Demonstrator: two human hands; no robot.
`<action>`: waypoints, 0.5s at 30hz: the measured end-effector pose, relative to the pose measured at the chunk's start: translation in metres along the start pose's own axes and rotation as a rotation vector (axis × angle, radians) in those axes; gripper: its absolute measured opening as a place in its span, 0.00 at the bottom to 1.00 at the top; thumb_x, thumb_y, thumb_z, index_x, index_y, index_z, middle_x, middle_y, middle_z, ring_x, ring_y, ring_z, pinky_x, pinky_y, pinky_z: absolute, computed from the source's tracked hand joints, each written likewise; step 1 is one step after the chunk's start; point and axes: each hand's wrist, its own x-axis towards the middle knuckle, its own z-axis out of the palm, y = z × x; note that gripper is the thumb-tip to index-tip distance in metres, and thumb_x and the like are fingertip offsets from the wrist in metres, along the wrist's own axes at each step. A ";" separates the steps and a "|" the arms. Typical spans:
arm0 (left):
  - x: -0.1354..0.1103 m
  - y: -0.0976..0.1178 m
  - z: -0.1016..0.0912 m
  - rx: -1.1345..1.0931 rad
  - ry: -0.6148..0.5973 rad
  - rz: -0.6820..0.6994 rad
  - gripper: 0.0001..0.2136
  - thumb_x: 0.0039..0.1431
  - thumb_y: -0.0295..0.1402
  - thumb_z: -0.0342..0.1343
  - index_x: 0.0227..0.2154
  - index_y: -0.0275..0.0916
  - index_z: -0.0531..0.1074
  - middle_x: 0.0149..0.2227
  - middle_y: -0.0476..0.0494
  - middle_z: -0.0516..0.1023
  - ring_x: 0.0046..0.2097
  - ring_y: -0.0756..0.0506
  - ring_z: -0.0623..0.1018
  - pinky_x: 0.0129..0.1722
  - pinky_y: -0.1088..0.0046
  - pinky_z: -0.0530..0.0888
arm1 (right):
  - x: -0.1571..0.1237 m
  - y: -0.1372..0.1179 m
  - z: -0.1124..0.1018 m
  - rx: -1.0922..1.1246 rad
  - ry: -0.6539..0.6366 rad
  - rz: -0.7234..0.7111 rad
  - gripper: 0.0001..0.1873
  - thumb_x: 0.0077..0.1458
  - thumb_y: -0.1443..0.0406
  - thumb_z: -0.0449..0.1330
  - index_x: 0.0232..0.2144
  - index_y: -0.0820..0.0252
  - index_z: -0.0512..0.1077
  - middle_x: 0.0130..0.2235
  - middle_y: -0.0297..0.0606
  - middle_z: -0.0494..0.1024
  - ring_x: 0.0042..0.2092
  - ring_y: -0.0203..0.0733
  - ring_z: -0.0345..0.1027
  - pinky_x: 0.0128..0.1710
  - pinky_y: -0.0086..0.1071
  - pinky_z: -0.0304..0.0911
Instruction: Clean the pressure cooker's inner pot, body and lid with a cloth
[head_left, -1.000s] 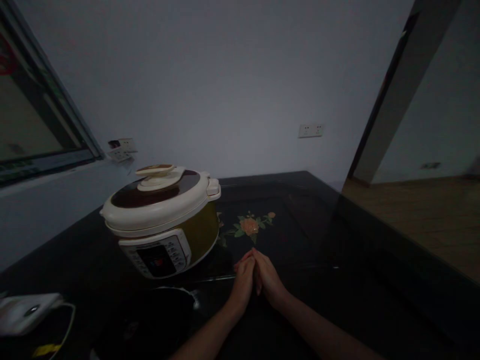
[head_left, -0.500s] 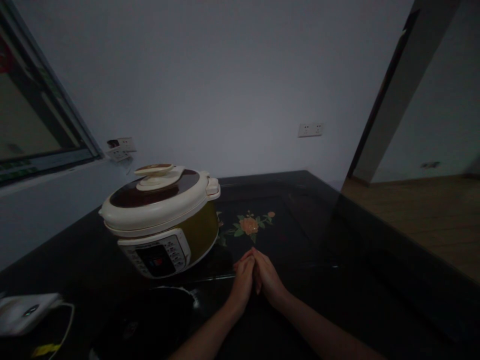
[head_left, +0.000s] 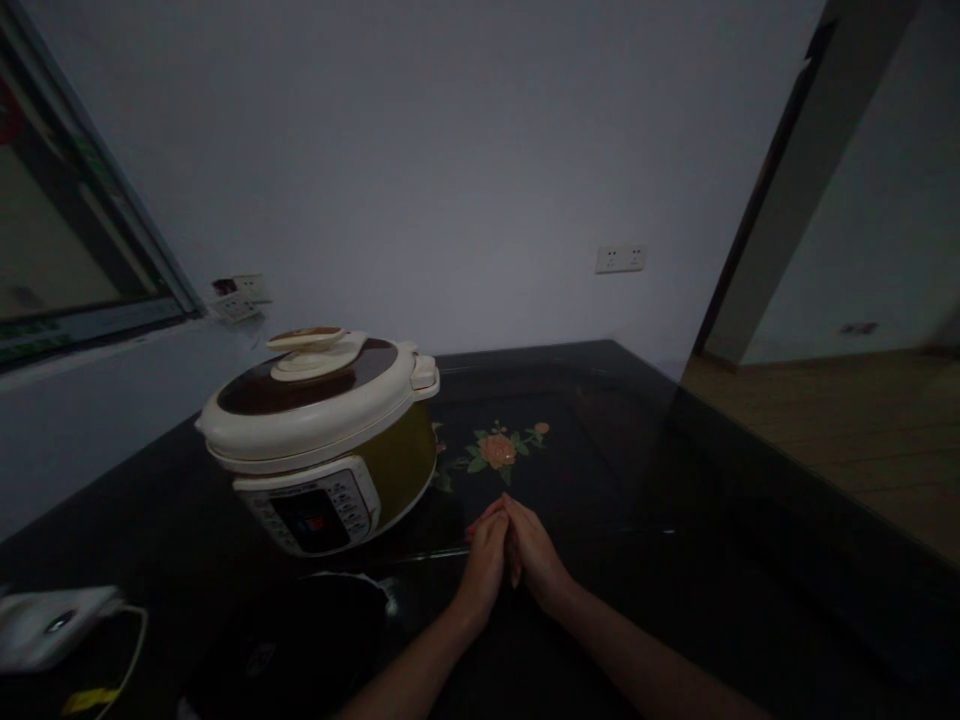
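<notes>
Bare left hand (head_left: 484,575): I see it slanting inward.
Bare right hand (head_left: 541,562): slanting to meet it.
Grip: both closed, clasped together.
Round cream-and-olive lidded cooker (head_left: 322,430): left of them.

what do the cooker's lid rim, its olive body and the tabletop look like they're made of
Cooker's lid rim: probably plastic, smooth cream-white with a soft sheen and rounded, moulded-looking edges.
Cooker's body: coated metal or plastic; smooth, but the dim light leaves it open.
Tabletop: possibly glass, glossy black, with bright glints and a flower design.
</notes>
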 end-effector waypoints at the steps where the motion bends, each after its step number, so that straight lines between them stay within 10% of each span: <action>1: 0.000 0.000 0.000 0.001 0.002 -0.002 0.15 0.44 0.45 0.60 0.29 0.38 0.74 0.35 0.39 0.78 0.44 0.39 0.77 0.47 0.65 0.70 | 0.000 0.000 0.000 0.006 -0.002 -0.001 0.33 0.45 0.37 0.54 0.29 0.62 0.68 0.28 0.40 0.77 0.16 0.30 0.59 0.11 0.23 0.47; 15: 0.001 -0.003 -0.001 -0.005 -0.014 -0.010 0.18 0.44 0.46 0.60 0.30 0.35 0.75 0.35 0.37 0.79 0.43 0.39 0.78 0.43 0.66 0.72 | -0.001 -0.003 0.001 -0.007 -0.014 0.007 0.34 0.46 0.37 0.53 0.30 0.63 0.69 0.27 0.40 0.77 0.16 0.29 0.58 0.10 0.22 0.47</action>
